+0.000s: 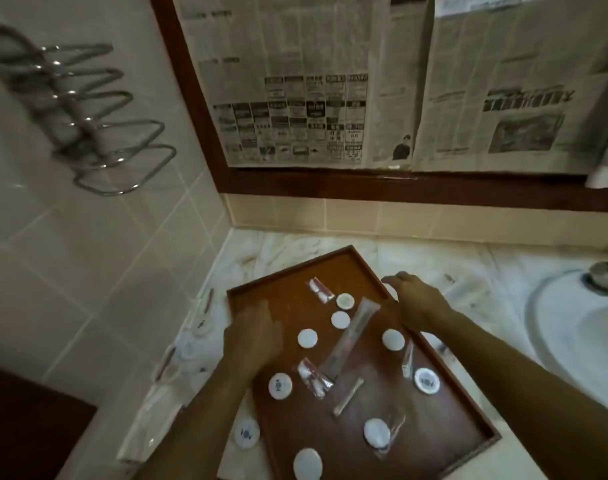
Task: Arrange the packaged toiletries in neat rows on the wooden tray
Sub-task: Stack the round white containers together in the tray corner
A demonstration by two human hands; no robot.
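A dark reddish-brown wooden tray point(475, 420) with a low raised rim sits askew on the pale veined marble counter point(434, 261), its far corner pointing toward the tiled wall. Scattered loosely over its floor, not in rows, are small round white packaged soaps point(307, 338), a long clear-wrapped toothbrush packet point(351, 336) lying diagonally through the middle, and crinkled clear sachets with red and white contents point(320, 290). The left hand point(252, 336) lies flat on the tray's left part, fingers straight and close together, pressing down and gripping nothing. The right hand point(418, 301) rests at the tray's right rim with fingers loosely curved; whether it actually clasps the rim is hard to tell in the blur. More round packets point(246, 433) lie on the counter left of the tray. A white basin point(552, 327) sits at right, a chrome wall rack point(88, 116) hangs at left, and newspaper sheets point(295, 81) cover the wood-framed mirror.
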